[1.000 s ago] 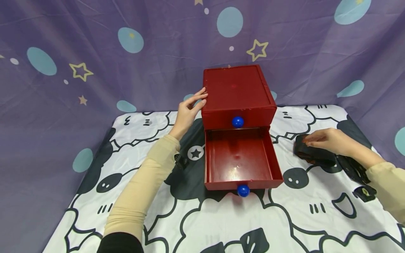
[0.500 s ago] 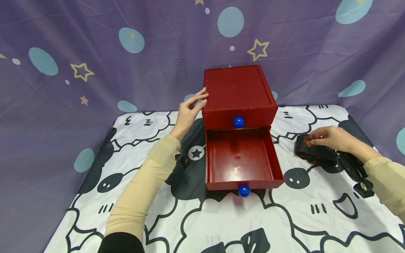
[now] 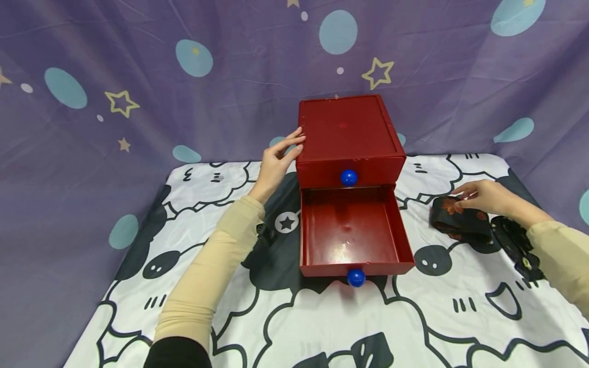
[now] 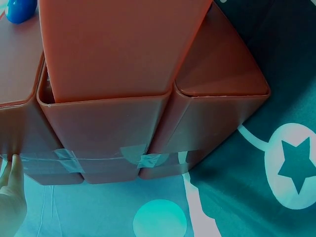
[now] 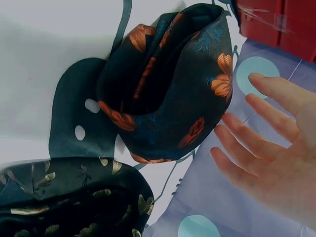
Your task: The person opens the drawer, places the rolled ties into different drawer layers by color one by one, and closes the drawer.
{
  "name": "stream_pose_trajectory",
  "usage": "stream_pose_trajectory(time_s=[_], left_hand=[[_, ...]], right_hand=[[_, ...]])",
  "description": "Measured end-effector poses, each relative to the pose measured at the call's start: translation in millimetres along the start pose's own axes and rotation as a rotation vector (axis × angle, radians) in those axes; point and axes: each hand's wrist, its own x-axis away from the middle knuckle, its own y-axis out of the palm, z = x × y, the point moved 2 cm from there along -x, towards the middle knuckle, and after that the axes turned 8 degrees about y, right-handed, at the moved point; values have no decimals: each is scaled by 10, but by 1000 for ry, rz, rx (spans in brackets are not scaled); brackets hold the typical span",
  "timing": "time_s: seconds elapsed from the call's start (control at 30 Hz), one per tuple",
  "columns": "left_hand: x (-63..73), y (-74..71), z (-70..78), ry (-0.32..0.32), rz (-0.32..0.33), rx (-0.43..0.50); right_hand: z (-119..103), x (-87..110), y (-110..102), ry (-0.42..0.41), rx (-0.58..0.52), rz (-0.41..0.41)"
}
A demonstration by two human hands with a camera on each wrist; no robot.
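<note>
A red drawer unit with blue knobs stands mid-table, its lower drawer pulled out and nothing inside. My left hand rests its extended fingertips against the left edge of the unit's top. In the left wrist view, part of that hand shows beside the taped stack. At right lies a rolled strip of dark cloth with orange flowers, like a necktie. My right hand is close beside it with fingers spread; the right wrist view shows nothing gripped. Whether a fingertip touches the cloth, I cannot tell.
Near the right sleeve lies a second dark cloth roll with gold leaves, partly covered in the head view. A black-and-white patterned cloth covers the table. Behind it hangs a purple curtain.
My right hand has drawn slightly away from the orange-flowered cloth roll, up and to the right, and more of the roll shows. The left hand stays against the drawer unit.
</note>
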Motion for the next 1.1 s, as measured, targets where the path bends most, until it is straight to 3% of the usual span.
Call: stream_pose_trajectory(time_s=[0.6,1.1], left_hand=[[-1,5,0,-4,-3,-1],[-3,0,-7,-11,-3,-1]], right_hand=[[201,-138,32,58,-47,-164],[352,-207,105,98,-88,-250]])
